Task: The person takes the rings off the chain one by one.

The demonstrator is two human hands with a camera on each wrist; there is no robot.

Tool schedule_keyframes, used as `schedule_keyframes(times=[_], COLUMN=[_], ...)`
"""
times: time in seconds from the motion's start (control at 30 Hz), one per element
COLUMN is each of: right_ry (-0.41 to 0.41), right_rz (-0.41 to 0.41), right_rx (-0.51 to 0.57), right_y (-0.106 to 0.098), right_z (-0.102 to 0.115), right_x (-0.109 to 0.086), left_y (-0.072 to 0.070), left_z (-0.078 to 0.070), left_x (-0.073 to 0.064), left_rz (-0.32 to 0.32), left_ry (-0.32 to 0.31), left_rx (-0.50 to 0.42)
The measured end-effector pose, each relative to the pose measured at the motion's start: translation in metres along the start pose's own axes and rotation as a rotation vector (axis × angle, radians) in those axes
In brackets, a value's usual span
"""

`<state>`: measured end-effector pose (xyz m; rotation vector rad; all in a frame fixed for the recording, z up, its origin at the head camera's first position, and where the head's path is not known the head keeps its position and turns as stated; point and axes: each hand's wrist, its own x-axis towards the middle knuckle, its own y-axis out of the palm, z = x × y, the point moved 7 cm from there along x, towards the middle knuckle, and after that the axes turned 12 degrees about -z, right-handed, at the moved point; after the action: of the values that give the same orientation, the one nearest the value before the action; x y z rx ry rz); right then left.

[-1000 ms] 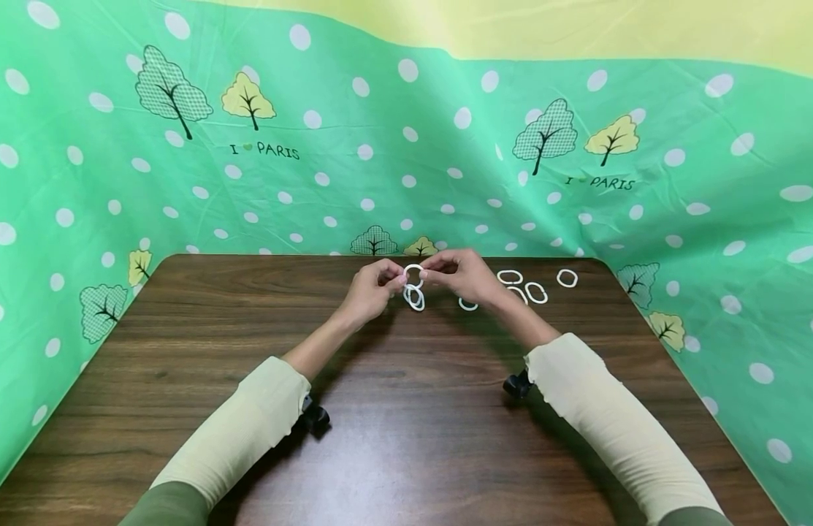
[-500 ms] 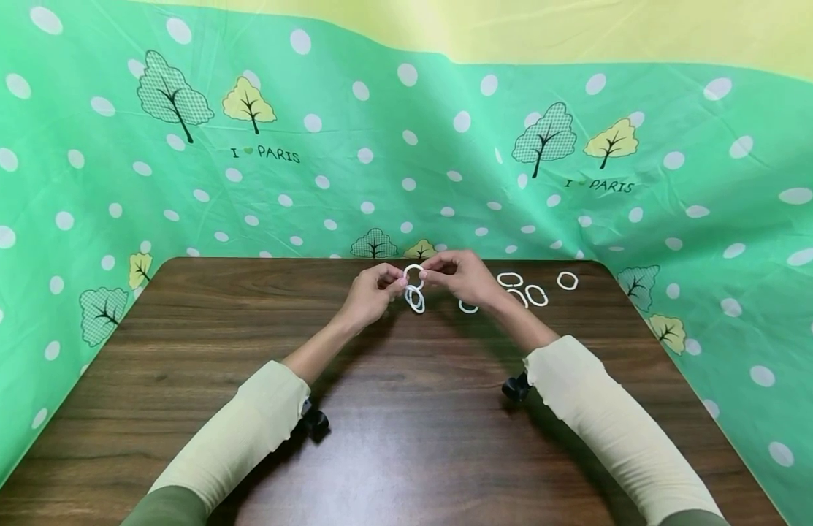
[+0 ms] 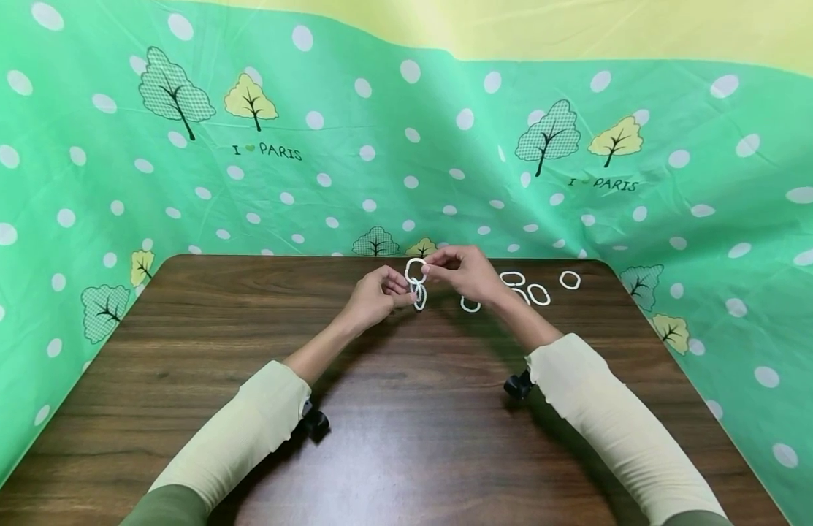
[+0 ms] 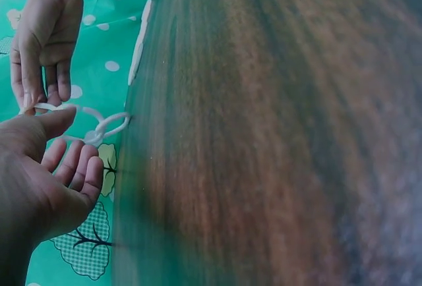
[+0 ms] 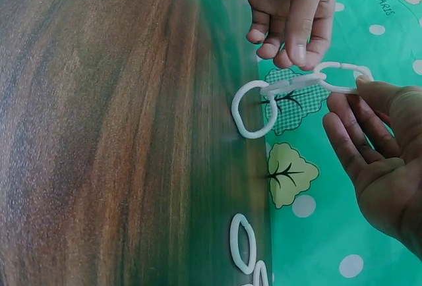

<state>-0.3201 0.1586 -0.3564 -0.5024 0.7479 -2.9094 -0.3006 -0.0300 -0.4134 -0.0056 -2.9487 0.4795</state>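
A short chain of three white plastic links hangs above the table between the hands. My right hand (image 3: 467, 276) pinches the top link (image 5: 339, 66) between thumb and fingers. The middle link (image 5: 290, 85) shows nearly edge-on in the right wrist view, and the bottom link (image 5: 235, 109) dangles from it. My left hand (image 3: 375, 298) is just beside the chain, its fingers loosely bent and its thumb out. In the right wrist view its fingertips (image 5: 300, 55) lie close to the middle link with a small gap; in the left wrist view the thumb partly covers the chain.
Several loose white links (image 3: 539, 295) lie on the dark wooden table (image 3: 406, 438) to the right, partly behind the right forearm. A single link (image 3: 570, 280) sits farther right. A green dotted cloth (image 3: 340, 183) rises behind the table's far edge.
My left hand has let go of the top link and moved slightly down beside the lower links. My right hand has raised the chain a little, and the links now hang in line.
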Motion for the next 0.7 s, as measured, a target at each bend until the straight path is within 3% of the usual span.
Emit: schedule_keyframes(times=[0.43,0.7], right_ry=[0.005,0.000], right_rz=[0.002,-0.006], right_rx=[0.026,0.038], right_y=[0.000,-0.001], right_z=[0.004,0.007], right_x=[0.000,0.000], left_y=[0.010,0.014], left_z=[-0.001,-0.004], left_x=[-0.001,-0.001], left_rz=[0.051,0.072], left_ry=[0.075,0.082], left_rx=[0.119,0.134])
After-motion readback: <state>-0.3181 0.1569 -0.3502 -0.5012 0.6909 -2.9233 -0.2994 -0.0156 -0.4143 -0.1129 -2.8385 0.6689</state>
